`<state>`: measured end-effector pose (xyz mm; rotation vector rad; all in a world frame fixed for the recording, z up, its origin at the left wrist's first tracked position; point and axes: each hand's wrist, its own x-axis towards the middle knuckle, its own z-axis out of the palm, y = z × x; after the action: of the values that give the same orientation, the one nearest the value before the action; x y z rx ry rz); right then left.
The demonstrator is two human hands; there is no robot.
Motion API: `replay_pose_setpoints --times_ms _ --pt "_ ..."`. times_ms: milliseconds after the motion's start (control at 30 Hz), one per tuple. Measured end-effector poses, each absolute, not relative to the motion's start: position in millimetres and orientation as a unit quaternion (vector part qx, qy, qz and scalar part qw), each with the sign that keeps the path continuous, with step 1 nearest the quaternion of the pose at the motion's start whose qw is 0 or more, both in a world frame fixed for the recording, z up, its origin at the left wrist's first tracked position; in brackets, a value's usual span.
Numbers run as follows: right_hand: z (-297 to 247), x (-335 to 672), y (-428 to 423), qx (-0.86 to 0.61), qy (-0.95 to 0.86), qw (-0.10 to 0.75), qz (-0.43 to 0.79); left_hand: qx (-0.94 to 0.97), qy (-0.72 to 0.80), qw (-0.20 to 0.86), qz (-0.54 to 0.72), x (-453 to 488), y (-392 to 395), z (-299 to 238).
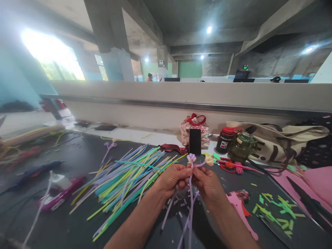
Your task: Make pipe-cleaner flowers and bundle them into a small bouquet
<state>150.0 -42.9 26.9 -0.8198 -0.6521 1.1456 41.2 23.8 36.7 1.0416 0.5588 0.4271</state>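
My left hand (171,179) and my right hand (207,183) meet over the dark table, both pinching a small bunch of purple pipe-cleaner stems (190,204). A small purple flower (191,158) tops the bunch above my fingers. A cream flower (209,160) sticks out to the right on its own stem. The stems hang down between my forearms toward the table's near edge. Short cut purple bits (181,202) lie under my hands.
A big fan of coloured pipe cleaners (127,176) lies left of my hands. A pink glue gun (61,195) sits far left. Behind stand a phone (195,141), a patterned pouch (195,129), jars (225,140), a canvas bag (280,141). Green cuttings (275,207) and black scissors (308,200) lie right.
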Motion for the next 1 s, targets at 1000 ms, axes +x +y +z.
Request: replay_pose_setpoints --times_ms 1000 --pt "26 165 -37 -0.441 -0.290 0.683 0.505 0.494 0.310 0.768 0.266 43 18 35"
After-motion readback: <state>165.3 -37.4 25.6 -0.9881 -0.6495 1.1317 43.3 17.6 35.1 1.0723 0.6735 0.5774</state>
